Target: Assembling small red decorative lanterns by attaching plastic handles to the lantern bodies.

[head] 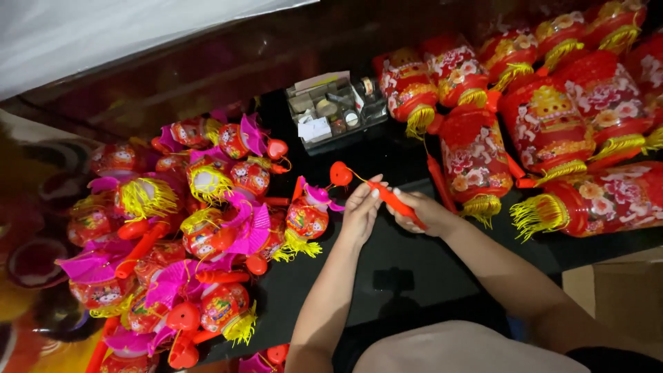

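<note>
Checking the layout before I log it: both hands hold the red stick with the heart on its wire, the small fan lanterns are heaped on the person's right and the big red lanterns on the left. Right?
Not quite. In the head view both hands do hold the red stick, but the small fan lanterns are heaped on the person's left and the big red lanterns lie on the right.

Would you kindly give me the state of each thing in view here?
Left hand: gripping the red handle stick.
Right hand: gripping the same stick.
Red handle stick: held tilted over the table.
Small lanterns: piled.
Large lanterns: lying on their sides.
Organizer box: open.
</note>
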